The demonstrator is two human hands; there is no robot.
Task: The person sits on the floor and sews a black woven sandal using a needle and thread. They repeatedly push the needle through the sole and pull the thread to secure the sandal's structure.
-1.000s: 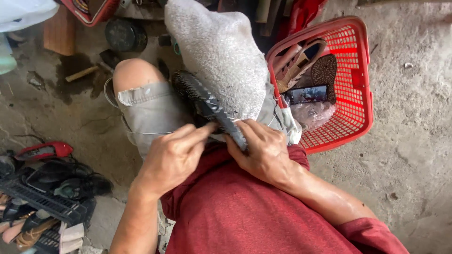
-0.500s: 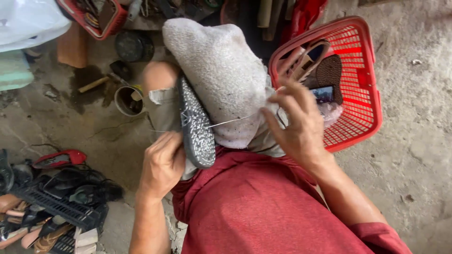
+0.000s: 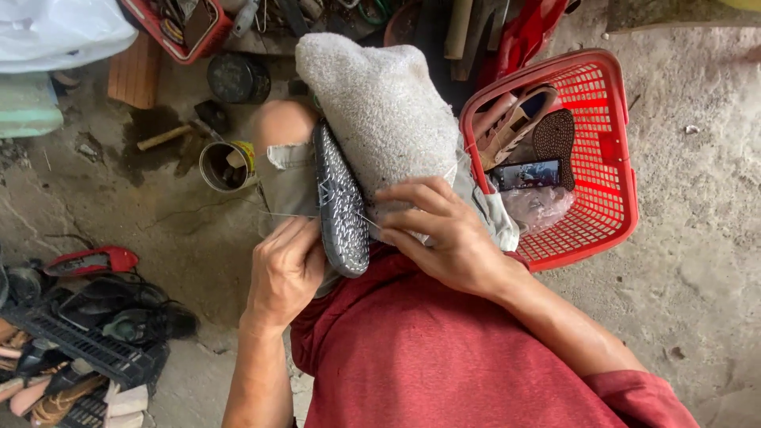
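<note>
Red basket [image 3: 610,198] crowds right; tin can [image 3: 224,165] left; floor [image 3: 697,238] beyond open.
</note>
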